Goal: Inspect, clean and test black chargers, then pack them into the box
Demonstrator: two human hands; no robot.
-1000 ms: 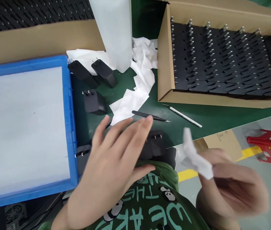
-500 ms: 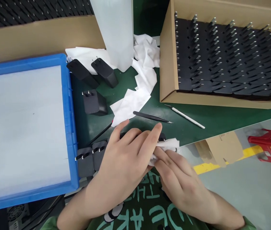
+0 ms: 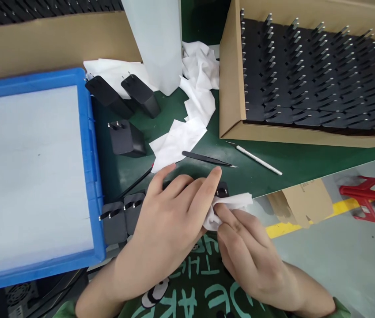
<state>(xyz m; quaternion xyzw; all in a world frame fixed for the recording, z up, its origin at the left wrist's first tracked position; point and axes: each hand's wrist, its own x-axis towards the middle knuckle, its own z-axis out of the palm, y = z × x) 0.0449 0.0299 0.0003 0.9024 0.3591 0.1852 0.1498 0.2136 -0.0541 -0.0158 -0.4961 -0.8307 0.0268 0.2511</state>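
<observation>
My right hand [image 3: 253, 251] pinches a crumpled white cloth [image 3: 230, 204] at the table's front edge. Beside it, my left hand [image 3: 174, 221] is palm down, its fingers curved over something dark, mostly hidden beneath them. A black adapter [image 3: 221, 190] with metal pins shows just beyond the left fingertips, behind the cloth. Left of my left hand, two black adapters [image 3: 114, 223] stand with pins up, close to the blue tray. Black tweezers [image 3: 207, 159] and a white-handled knife [image 3: 258, 160] lie beyond my hands.
A blue tray [image 3: 100, 176] with a white sheet is at the left. Three loose black adapters [image 3: 127, 139] and white cloths [image 3: 177, 143] lie near it. A cardboard box [image 3: 232, 88] of adapters stands at the right back. A translucent container [image 3: 157, 39] stands at the back.
The cloth and my right hand have shifted slightly right of my left fingers, showing more of the cloth and the adapter behind it. The whole view has moved a little.
</observation>
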